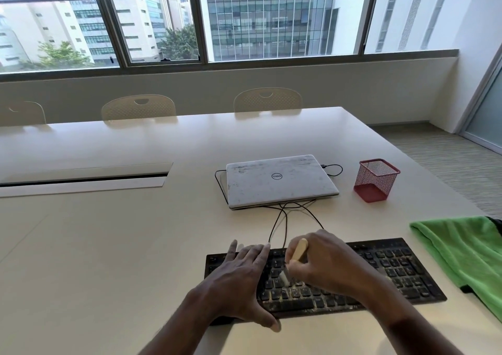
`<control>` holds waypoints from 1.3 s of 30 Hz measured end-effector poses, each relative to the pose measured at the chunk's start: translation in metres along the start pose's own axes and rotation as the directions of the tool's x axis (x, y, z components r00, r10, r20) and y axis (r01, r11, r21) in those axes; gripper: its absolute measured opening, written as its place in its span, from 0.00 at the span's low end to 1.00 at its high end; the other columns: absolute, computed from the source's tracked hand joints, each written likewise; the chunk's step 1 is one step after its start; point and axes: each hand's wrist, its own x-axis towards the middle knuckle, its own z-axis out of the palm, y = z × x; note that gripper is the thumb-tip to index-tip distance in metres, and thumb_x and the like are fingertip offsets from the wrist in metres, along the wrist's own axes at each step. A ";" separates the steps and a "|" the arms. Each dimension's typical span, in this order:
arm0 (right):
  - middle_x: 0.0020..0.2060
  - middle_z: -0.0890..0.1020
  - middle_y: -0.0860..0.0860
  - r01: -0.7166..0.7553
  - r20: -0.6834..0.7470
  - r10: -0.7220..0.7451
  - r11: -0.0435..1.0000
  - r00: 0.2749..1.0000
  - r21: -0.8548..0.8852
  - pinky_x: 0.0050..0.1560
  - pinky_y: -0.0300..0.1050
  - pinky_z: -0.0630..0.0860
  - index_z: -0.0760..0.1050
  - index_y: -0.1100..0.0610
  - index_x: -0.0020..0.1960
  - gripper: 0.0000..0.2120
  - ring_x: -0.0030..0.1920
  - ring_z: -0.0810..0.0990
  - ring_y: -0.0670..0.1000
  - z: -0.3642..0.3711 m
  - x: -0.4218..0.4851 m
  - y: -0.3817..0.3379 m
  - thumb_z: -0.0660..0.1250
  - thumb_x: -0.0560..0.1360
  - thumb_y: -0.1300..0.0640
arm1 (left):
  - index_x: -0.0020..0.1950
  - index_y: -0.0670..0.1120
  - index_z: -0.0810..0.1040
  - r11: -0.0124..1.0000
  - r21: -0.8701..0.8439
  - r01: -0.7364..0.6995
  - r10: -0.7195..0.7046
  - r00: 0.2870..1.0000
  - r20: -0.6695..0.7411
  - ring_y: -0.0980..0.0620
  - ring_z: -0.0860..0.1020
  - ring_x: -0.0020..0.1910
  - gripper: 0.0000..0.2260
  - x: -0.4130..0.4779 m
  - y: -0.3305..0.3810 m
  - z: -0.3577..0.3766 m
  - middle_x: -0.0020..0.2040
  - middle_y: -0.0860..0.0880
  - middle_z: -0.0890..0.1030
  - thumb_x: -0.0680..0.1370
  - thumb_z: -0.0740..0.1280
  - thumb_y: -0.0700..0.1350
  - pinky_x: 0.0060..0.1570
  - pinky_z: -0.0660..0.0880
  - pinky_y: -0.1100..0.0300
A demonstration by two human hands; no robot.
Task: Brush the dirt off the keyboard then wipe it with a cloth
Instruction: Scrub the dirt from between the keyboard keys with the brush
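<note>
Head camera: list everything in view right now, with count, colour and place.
keyboard: 1, black with pale dirt on the keys, near edge of the table
brush: 1, pale wooden handle, bristles on the middle keys
cloth: 1, green, on the table right of the keyboard
laptop: 1, white, closed, behind the keyboard
cables: count unclear, black, between laptop and keyboard
mesh holder: 1, red, right of the laptop
table: 1, cream, under everything
chairs: 3, beige, far side of the table
left hand: 1, flat on the keyboard's left part
right hand: 1, grips the brush
</note>
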 end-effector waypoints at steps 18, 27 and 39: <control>0.35 0.84 0.49 0.055 0.064 -0.054 0.999 0.996 -0.003 0.36 0.34 0.75 0.82 0.51 0.42 0.05 0.32 0.79 0.46 -0.009 -0.004 0.007 0.69 0.74 0.54 | 0.82 0.44 0.37 1.000 -0.001 0.010 -0.010 1.000 0.001 0.50 0.43 0.82 0.65 0.000 0.001 0.000 0.84 0.46 0.47 0.65 0.70 0.77 0.77 0.29 0.49; 0.33 0.84 0.47 0.029 0.076 -0.027 0.999 0.997 -0.022 0.34 0.33 0.73 0.82 0.50 0.40 0.05 0.30 0.77 0.42 -0.014 -0.007 0.008 0.70 0.74 0.55 | 0.82 0.43 0.37 1.000 -0.003 0.008 -0.007 1.000 0.010 0.50 0.43 0.82 0.64 -0.001 0.003 -0.003 0.84 0.46 0.46 0.65 0.70 0.76 0.76 0.28 0.48; 0.33 0.83 0.48 -0.026 0.008 0.026 1.000 1.000 0.006 0.36 0.38 0.78 0.79 0.48 0.39 0.07 0.29 0.76 0.42 -0.008 -0.005 0.008 0.68 0.76 0.54 | 0.82 0.43 0.36 1.000 0.000 -0.004 0.004 1.000 0.019 0.49 0.43 0.82 0.64 0.005 0.008 -0.003 0.84 0.46 0.45 0.66 0.70 0.76 0.76 0.28 0.48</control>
